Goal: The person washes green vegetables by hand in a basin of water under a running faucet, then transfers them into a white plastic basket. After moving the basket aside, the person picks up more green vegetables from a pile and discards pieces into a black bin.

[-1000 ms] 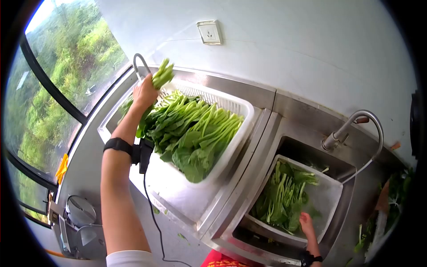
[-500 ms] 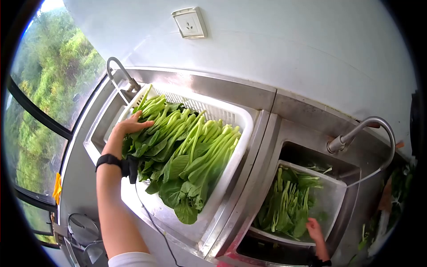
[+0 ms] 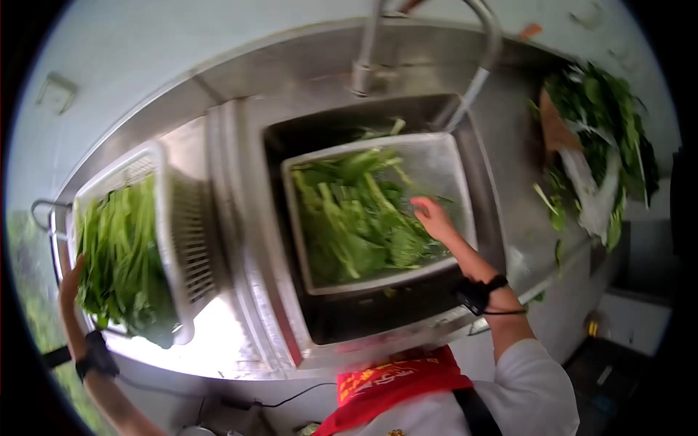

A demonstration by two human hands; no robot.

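My left hand [image 3: 70, 285] rests against the left side of the leafy green vegetables [image 3: 120, 247] piled in a white plastic basket [image 3: 190, 240]; its fingers look outstretched, though blurred. My right hand [image 3: 435, 218] hovers over the right part of a rectangular tub [image 3: 471, 211] holding water and more leafy greens [image 3: 356, 211]. Its fingers are loosely bent and apart, with nothing visible in them. The tub sits inside a steel sink [image 3: 491, 211]. A few greens [image 3: 382, 131] lie behind the tub's far rim.
A curved tap [image 3: 363, 76] stands behind the sink. On the counter at right lies a heap of greens [image 3: 600, 91] with a clear plastic bag [image 3: 596, 189] and loose leaves. A steel divider [image 3: 251, 240] separates basket and sink. A black cable [image 3: 294, 396] runs below the counter.
The view has swung right, bringing the tub and sink to the middle and the basket to the left. My left hand stays at the basket's greens; my right hand stays over the tub.
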